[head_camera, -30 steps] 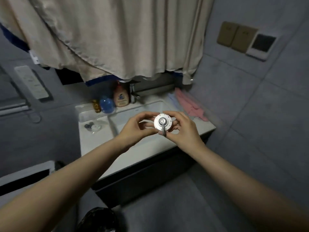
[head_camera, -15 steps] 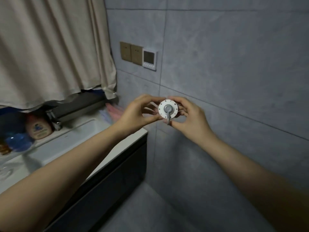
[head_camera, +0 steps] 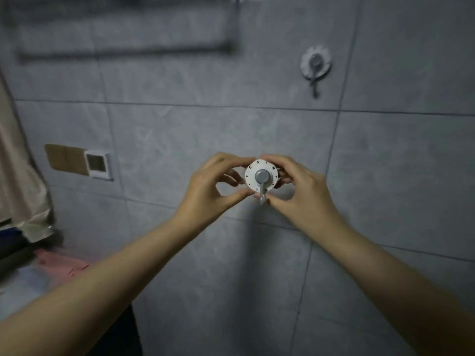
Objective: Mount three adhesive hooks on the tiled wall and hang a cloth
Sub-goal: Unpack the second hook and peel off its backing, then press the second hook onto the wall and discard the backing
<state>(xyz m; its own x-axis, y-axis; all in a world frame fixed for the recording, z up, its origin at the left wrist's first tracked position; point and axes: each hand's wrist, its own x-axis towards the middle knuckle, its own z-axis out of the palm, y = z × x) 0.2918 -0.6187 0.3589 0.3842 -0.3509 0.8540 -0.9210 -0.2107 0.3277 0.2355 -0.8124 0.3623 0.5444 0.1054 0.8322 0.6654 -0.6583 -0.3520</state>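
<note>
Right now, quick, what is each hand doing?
Left hand: closed, pinching the round white hook by its left edge.
Right hand: closed, pinching the same hook by its right edge.

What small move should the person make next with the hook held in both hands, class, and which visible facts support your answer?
Probably raise the held hook and press it flat onto bare tile level with the mounted hook. The left hand and right hand pinch its rim in front of the wall, well below and left of the mounted one, so it seems not yet stuck on.
</note>
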